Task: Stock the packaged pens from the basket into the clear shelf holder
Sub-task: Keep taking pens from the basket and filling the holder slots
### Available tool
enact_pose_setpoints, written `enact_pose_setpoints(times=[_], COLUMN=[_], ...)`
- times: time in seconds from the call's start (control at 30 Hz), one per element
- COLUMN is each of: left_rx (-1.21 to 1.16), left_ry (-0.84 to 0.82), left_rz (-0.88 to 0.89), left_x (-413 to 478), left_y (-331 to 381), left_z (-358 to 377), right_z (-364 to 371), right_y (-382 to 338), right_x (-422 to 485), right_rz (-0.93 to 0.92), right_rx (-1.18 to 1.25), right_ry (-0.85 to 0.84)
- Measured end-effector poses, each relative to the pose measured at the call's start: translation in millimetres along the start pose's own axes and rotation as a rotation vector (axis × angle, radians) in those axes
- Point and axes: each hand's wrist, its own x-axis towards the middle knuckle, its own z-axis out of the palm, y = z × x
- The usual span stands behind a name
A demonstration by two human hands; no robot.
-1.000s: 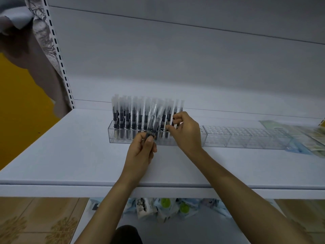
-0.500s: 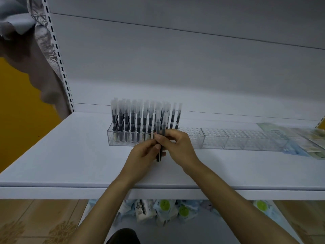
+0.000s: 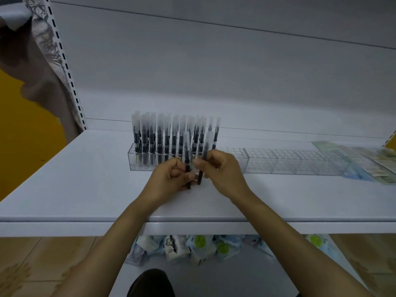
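Clear plastic shelf holder (image 3: 300, 166), a long low box with a grid of holes on top, lies along the back half of the white metal shelf (image 3: 85, 185), parallel to its front edge. Contents: the left part is packed with upright sleeved black pens (image 3: 159, 136), several rows deep. The holes from just right of the last pen to the right end show nothing in them.

Left hand (image 3: 169, 181): fingers curled round one black packaged pen (image 3: 186, 146), thumb against the barrel. Right hand (image 3: 225, 174): thumb and fingertips pinch a second black packaged pen (image 3: 205, 146). The two pens stand side by side just in front of the holder's filled part, between it and the shelf's front edge. Cannot tell whether the sleeves touch.

Key relation: each pen's long axis is close to upright, sleeve top up, lower end below the grip. The nearest free holes lie just behind and to the right of the right hand's pen, so the right hand is nearer.

Judgement: that pen likely goes in next, lifted over the holder's top, then straight down. Risk: knocking the neighbouring stocked pens.

Basket: not in view.

Also present: flat pale green packets (image 3: 381, 159) at the shelf's right edge, small packets with green round marks (image 3: 199, 243) below the shelf.
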Motion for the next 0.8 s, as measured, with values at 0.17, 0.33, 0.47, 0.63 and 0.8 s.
enact_pose_setpoints(times=[0.17,0.33,0.47,0.63,0.8], left_rx=[-0.045,-0.016,-0.016,-0.022,-0.012], left_ry=[0.02,0.016,0.02,0.022,0.019], left_rz=[-0.035,-0.03,-0.034,-0.038,-0.034], left_x=[1.0,1.0,0.6,0.9,2.2], left_y=[-0.4,0.8,2.0,1.4,1.4], left_z=[0.8,1.3,2.3,2.4,2.9], right_z=[-17.0,-31.8,-30.7,-18.9,-18.5], right_y=[-7.3,-9.4,0.3,14.9,14.6], right_x=[17.7,34.9,44.5,50.9,47.5], right_rz=[0.118,0.065,0.058,0.008,-0.051], right_rx=[0.351,0.356,0.215,0.099,0.149], right_ry=[0.195,0.205,0.203,0.237,0.345])
